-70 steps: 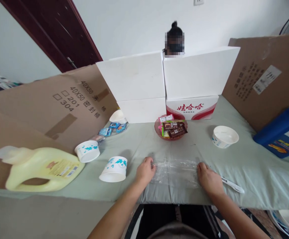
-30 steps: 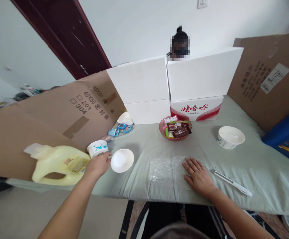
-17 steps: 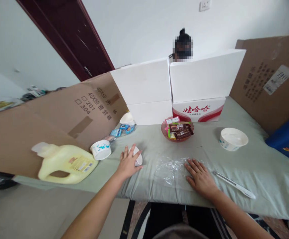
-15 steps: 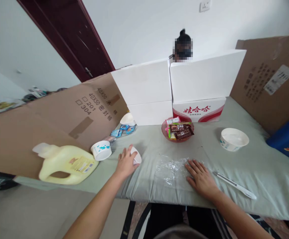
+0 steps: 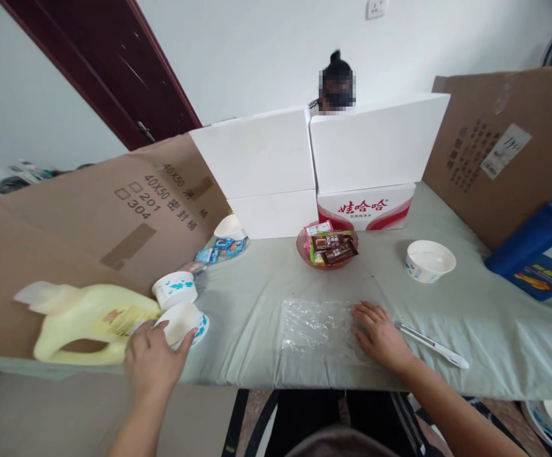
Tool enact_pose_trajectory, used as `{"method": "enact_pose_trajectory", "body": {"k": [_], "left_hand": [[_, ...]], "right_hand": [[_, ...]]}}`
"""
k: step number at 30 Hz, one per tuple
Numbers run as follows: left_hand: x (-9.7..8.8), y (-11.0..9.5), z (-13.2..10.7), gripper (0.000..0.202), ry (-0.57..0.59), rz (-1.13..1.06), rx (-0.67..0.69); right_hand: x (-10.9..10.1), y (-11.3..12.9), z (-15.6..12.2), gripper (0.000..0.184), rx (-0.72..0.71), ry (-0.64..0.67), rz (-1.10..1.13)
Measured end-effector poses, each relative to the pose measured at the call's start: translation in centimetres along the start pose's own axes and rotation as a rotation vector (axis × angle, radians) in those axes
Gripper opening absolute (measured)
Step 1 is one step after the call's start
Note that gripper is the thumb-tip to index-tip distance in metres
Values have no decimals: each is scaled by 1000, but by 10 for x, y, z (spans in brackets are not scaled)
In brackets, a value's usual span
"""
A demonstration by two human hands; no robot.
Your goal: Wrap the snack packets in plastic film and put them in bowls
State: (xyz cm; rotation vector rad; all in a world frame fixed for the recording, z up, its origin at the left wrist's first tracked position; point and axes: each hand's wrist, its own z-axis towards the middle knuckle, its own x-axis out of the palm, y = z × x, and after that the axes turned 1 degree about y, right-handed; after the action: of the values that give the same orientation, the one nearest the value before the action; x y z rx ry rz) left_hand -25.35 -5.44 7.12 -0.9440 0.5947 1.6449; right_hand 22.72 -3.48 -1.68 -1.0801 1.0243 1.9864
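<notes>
My left hand [image 5: 151, 360] grips a white paper cup with a blue leaf print [image 5: 184, 322], tipped on its side near the table's front left edge, beside the yellow detergent jug [image 5: 83, 320]. A second such cup [image 5: 174, 289] stands upright just behind it. My right hand [image 5: 379, 334] lies flat, palm down, on the right end of a sheet of clear plastic film [image 5: 315, 325] spread on the green cloth. A white pen-like utility knife [image 5: 431, 344] lies just right of that hand.
A red dish of wrapped snacks [image 5: 327, 248] sits mid-table, a white bowl [image 5: 429, 260] to its right, a blue container [image 5: 540, 251] at far right. White boxes [image 5: 318, 152] and cardboard sheets [image 5: 90, 216] wall the table. A person's head [image 5: 336, 81] shows behind the boxes.
My left hand took hold of the overturned cup and carried it from beside the film back to the left, near the jug. My right hand stayed flat on the film.
</notes>
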Motion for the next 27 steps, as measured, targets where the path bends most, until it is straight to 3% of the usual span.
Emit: {"method": "enact_pose_trajectory", "body": {"k": [2,6,9,11,14,18,21,23,25,27], "left_hand": [[1,-33,-7,39,-85,-170,134],[32,-112,-12,37,180,-471,372],[66,-160,-13,43,335,-586,392],[81,-181,-14,34,425,-644,387],[85,-193,-17,9,472,-693,396],[64,-190,-25,13,433,-947,303],[49,-187,-33,21,607,-1244,103],[47,-187,-37,25,749,-1323,-13],[52,-190,-39,26,841,-1295,-78],[60,-194,-40,20,890,-1173,-93]], "right_hand": [[-5,-6,2,29,3,-93,24],[-10,-20,10,27,154,-205,-44],[-8,-31,14,26,268,-242,-109],[-6,-37,15,21,294,-247,-117],[-8,-41,12,14,276,-252,-83],[-16,-32,3,15,241,-305,62],[-22,-15,-9,18,351,-341,388],[-24,-6,-16,22,468,-305,552],[-23,-2,-20,24,565,-279,546],[-21,-2,-21,22,632,-250,395]]}}
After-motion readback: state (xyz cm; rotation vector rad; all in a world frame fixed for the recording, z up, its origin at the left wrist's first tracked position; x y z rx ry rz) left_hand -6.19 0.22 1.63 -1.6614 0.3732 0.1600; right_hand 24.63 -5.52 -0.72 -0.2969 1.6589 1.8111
